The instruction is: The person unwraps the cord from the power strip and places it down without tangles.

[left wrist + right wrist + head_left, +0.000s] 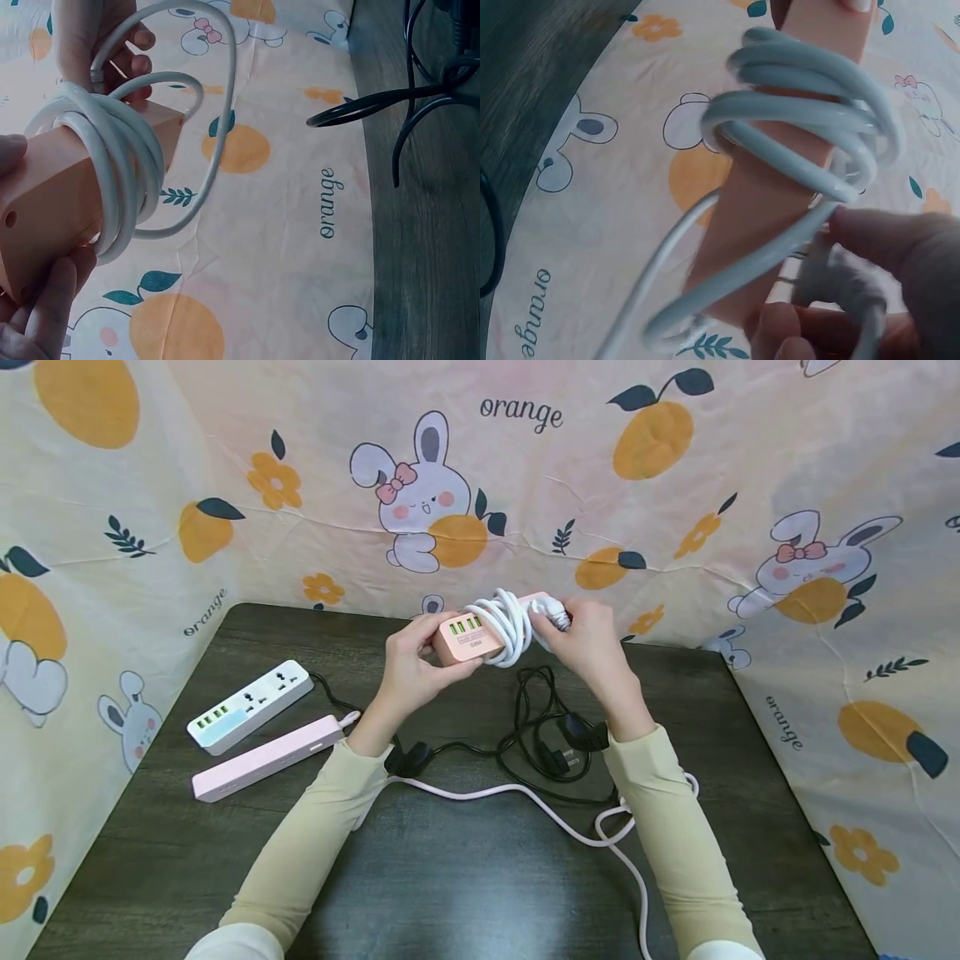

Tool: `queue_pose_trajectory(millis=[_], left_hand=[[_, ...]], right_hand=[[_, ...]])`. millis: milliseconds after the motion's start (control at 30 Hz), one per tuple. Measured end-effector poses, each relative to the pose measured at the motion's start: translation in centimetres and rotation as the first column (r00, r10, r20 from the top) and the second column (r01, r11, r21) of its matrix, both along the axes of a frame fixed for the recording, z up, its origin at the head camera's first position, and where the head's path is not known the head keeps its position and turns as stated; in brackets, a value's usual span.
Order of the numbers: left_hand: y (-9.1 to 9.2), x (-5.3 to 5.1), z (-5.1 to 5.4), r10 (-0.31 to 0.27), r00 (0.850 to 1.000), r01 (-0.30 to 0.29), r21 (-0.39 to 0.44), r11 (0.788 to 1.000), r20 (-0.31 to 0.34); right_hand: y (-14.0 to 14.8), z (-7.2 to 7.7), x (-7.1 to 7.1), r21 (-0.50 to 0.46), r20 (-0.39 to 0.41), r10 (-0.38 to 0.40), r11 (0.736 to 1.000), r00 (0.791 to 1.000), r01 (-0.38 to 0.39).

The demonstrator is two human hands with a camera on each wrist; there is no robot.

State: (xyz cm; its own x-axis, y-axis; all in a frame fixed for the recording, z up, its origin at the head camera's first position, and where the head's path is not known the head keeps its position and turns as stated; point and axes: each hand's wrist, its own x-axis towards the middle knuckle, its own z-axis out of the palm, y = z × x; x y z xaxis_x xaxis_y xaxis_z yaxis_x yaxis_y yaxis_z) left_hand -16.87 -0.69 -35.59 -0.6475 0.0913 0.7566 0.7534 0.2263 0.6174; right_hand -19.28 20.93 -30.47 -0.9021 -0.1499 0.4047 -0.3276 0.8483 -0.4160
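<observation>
A peach power strip (467,647) with green USB ports is held up above the back of the table. My left hand (411,664) grips its left end, thumb and fingers on opposite sides. White cord (510,627) is wound in several turns around the strip's middle, and a loose loop of this cord (225,127) hangs out in the left wrist view. At the right end, my right hand (596,639) pinches the cord's white plug (821,277) against the strip. The right wrist view shows its metal pins beside the strip.
On the dark table (435,893), a white power strip (255,703) and a pink power strip (270,758) lie at the left. Tangled black cord (517,747) with a black plug (555,760) lies under my hands. Pink cord (487,793) runs towards the front right. Patterned cloth (300,543) hangs behind.
</observation>
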Motion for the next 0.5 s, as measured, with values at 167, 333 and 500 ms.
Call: queue_pose_trajectory(millis=[167, 333, 500], left_hand=[[0.1, 1.0, 0.1, 0.021, 0.999, -0.020, -0.021, 1.000, 0.032], [0.2, 1.0, -0.8, 0.008, 0.999, -0.008, 0.002, 1.000, 0.035], [0.3, -0.3, -2.9, -0.005, 0.999, 0.004, 0.024, 1.000, 0.043]], right_hand=[[-0.1, 0.4, 0.2, 0.033, 0.116, -0.018, 0.999, 0.993, 0.014], [-0.3, 0.5, 0.3, 0.048, 0.149, -0.031, 0.999, 0.988, 0.024], [-0.6, 0.4, 0.5, 0.050, 0.115, -0.060, 0.997, 0.992, 0.054]])
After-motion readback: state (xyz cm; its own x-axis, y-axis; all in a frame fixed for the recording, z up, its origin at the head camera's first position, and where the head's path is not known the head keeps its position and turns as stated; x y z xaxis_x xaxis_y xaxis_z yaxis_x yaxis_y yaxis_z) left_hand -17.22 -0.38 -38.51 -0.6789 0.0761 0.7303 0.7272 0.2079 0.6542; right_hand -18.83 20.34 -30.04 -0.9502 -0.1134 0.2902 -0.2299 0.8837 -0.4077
